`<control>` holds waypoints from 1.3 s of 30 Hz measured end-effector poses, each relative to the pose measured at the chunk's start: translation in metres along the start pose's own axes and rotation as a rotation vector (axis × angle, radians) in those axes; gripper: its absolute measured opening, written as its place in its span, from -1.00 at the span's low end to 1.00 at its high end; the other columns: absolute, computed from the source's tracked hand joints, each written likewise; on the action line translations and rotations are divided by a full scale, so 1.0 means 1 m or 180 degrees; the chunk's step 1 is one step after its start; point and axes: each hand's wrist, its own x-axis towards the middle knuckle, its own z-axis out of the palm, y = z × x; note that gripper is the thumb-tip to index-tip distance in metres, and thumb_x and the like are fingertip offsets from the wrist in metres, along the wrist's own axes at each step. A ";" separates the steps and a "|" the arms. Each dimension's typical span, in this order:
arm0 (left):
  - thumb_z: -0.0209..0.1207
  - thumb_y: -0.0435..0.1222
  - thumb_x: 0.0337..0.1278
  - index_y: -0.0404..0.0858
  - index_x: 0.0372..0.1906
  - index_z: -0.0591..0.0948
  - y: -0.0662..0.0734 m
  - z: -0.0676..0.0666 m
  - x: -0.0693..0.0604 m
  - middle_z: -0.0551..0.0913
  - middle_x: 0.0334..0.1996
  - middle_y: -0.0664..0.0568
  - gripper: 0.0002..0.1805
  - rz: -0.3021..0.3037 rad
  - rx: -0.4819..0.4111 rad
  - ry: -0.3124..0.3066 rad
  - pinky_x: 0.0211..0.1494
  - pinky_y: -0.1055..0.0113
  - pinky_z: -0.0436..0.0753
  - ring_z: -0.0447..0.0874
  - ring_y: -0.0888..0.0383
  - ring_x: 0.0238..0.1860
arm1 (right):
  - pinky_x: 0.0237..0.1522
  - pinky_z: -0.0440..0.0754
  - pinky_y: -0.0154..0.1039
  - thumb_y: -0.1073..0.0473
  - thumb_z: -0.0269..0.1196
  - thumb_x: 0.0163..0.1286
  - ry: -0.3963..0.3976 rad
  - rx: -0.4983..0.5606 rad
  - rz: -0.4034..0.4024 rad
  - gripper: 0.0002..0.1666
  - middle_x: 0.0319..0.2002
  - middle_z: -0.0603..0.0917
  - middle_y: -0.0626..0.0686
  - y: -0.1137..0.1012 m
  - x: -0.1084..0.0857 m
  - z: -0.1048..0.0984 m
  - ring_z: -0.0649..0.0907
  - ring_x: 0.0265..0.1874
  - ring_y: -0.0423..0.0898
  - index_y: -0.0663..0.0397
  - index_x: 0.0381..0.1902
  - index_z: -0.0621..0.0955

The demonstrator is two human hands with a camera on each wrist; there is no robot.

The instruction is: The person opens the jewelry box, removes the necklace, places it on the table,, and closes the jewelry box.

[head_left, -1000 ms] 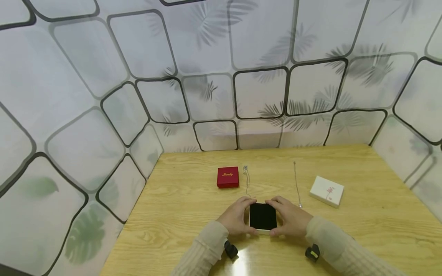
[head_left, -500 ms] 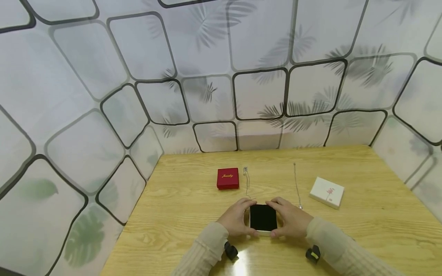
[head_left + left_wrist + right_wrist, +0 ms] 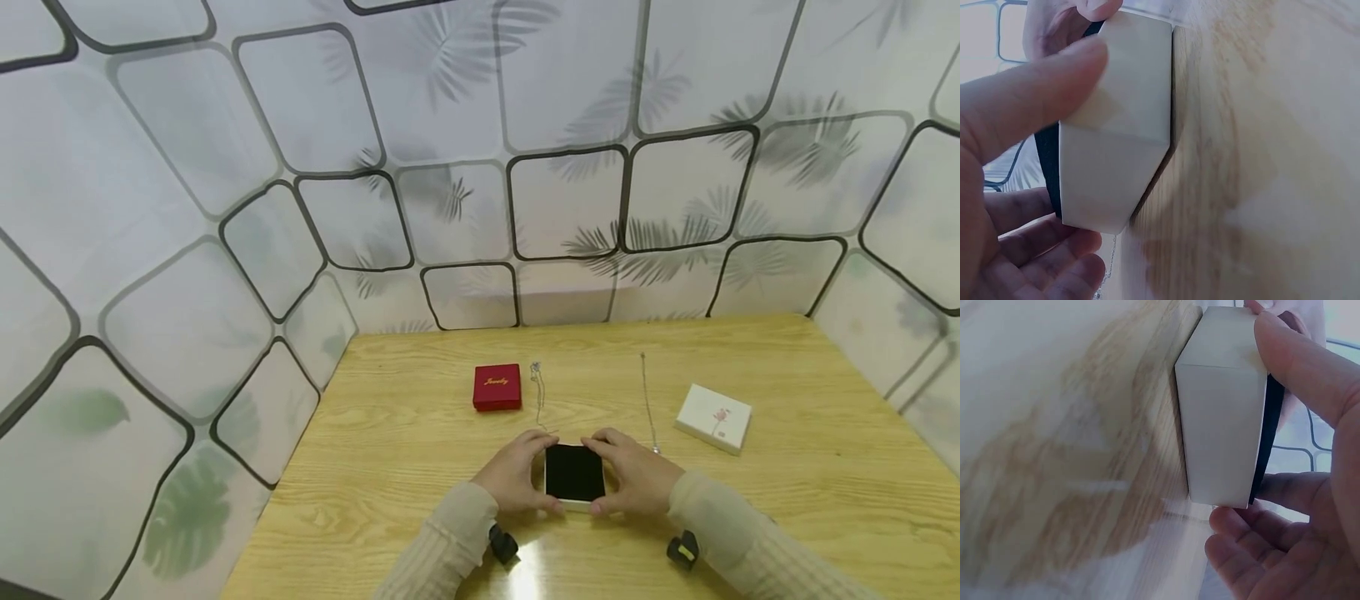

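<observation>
A small white jewelry box (image 3: 576,506) with its lid off sits on the table at front centre, and a black foam pad (image 3: 574,473) fills its top. My left hand (image 3: 517,475) grips its left end, thumb on the near wall and fingers at the far one. The right hand (image 3: 636,475) holds the right end the same way. In the left wrist view the pad (image 3: 1049,165) rises slightly above the white wall (image 3: 1110,175). The right wrist view shows the box's flat side (image 3: 1222,431) resting on the wood. What lies under the pad is hidden.
Behind the hands lie a red box (image 3: 497,387) with gold lettering and a thin silver chain (image 3: 538,392). Another chain (image 3: 647,400) lies to the right. Beside it is a white lid or box (image 3: 715,417) with a pink flower print. Patterned curtain (image 3: 480,208) encloses the wooden table (image 3: 390,417).
</observation>
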 end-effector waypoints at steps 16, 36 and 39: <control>0.27 0.16 0.03 -0.18 0.41 0.33 -0.002 0.002 -0.004 0.30 0.34 0.13 -0.12 -0.0123 -0.0220 -0.0010 0.32 0.18 0.40 0.28 0.12 0.34 | 0.15 0.46 0.17 -0.37 0.26 0.19 -0.0005 -0.0059 -0.0007 0.04 0.25 0.38 0.17 0.004 -0.004 0.000 0.44 0.20 0.18 0.26 0.37 0.32; 0.47 0.19 -0.37 -0.17 0.47 0.21 -0.002 0.001 -0.004 0.29 0.36 0.09 0.20 -0.0254 -0.0107 -0.0118 0.34 0.21 0.36 0.29 0.11 0.34 | 0.13 0.47 0.17 -0.48 0.28 0.02 -0.0052 0.0051 0.0025 0.20 0.23 0.40 0.14 0.008 -0.004 -0.001 0.47 0.17 0.18 0.28 0.37 0.31; 0.48 0.18 -0.39 -0.17 0.48 0.18 -0.001 0.001 -0.004 0.29 0.36 0.08 0.23 -0.0256 -0.0081 -0.0132 0.35 0.22 0.34 0.28 0.11 0.34 | 0.15 0.46 0.17 -0.48 0.27 0.03 -0.0036 0.0035 0.0021 0.20 0.24 0.40 0.15 0.008 -0.004 -0.002 0.46 0.18 0.19 0.28 0.37 0.31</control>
